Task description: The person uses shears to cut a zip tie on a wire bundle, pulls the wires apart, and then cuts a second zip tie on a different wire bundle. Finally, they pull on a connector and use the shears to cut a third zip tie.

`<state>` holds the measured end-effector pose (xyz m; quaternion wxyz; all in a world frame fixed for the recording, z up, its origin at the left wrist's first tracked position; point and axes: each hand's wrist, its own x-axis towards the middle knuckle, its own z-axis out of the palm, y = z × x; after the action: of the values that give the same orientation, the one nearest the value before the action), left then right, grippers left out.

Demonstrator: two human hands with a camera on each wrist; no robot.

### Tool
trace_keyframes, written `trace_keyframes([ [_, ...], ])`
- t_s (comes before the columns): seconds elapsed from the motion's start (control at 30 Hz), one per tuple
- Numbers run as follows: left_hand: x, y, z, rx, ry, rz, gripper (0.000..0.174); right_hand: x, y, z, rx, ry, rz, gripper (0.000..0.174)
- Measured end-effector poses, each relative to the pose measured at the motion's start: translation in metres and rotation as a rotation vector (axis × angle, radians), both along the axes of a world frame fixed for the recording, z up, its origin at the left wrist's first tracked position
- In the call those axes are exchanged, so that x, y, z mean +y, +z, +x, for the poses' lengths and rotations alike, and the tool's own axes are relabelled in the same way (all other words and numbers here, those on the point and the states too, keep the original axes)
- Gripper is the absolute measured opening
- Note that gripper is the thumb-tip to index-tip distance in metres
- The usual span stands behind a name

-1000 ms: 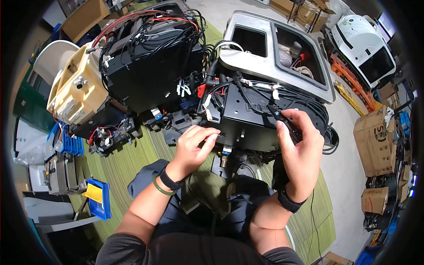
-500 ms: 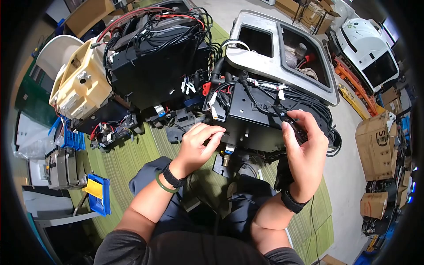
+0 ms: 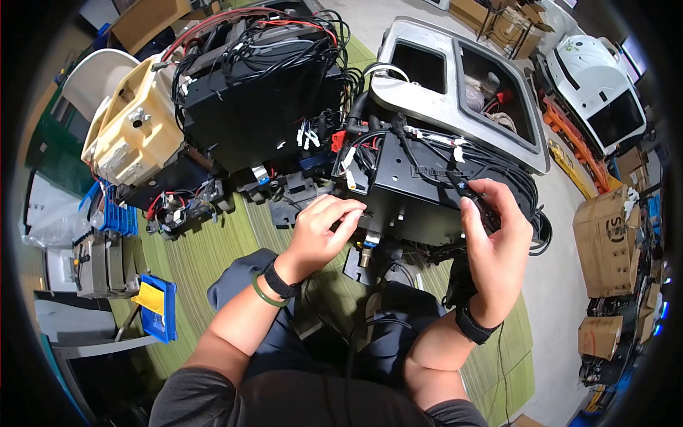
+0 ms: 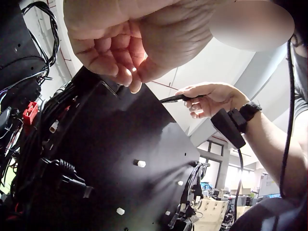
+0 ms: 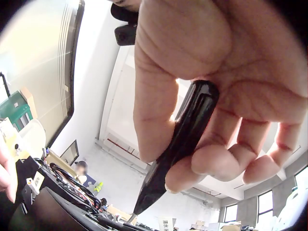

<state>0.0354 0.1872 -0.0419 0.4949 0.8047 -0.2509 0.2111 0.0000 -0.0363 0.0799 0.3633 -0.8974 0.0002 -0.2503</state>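
In the head view my right hand (image 3: 501,245) grips a black pen-shaped tool (image 5: 195,113) between thumb and fingers. This tool tapers to a thin metal tip, which points down at the top of a black metal box (image 3: 420,208). A small blue spot shows on it. My left hand (image 3: 316,231) is at the box's front face, fingers curled and thumb against the fingertips. Close up in the left wrist view, those fingertips (image 4: 134,84) overlap the dark panel near its upper edge; I cannot tell whether they pinch something small. White standoffs (image 4: 139,163) stick out of the panel.
Black cables (image 3: 509,174) and white-tagged connectors run along the box top. Behind it lies a grey frame (image 3: 420,96) with two openings. A second black unit (image 3: 263,117) heaped with cables stands left, beside a cream plastic housing (image 3: 139,128). Cardboard boxes (image 3: 605,242) line the right.
The head view has shifted, so the scene sits slightly further right. Both hands keep nearly the same pose at the box, and the right hand still grips the pen-shaped tool.
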Motion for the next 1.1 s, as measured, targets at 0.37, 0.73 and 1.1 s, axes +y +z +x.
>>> trace_keyframes([
  [0.37, 0.031, -0.005, -0.009, 0.02, 0.117, 0.03, 0.01, 0.0, 0.004, -0.011, -0.031, 0.009, -0.069, 0.019],
  [0.73, 0.075, 0.045, -0.056, -0.059, 0.188, 0.08, 0.014, -0.029, -0.024, -0.045, -0.125, -0.012, -0.025, 0.022],
  [1.1, 0.138, 0.039, -0.128, -0.034, 0.415, 0.105, 0.01, -0.049, -0.029, -0.024, -0.108, 0.09, 0.441, 0.028],
])
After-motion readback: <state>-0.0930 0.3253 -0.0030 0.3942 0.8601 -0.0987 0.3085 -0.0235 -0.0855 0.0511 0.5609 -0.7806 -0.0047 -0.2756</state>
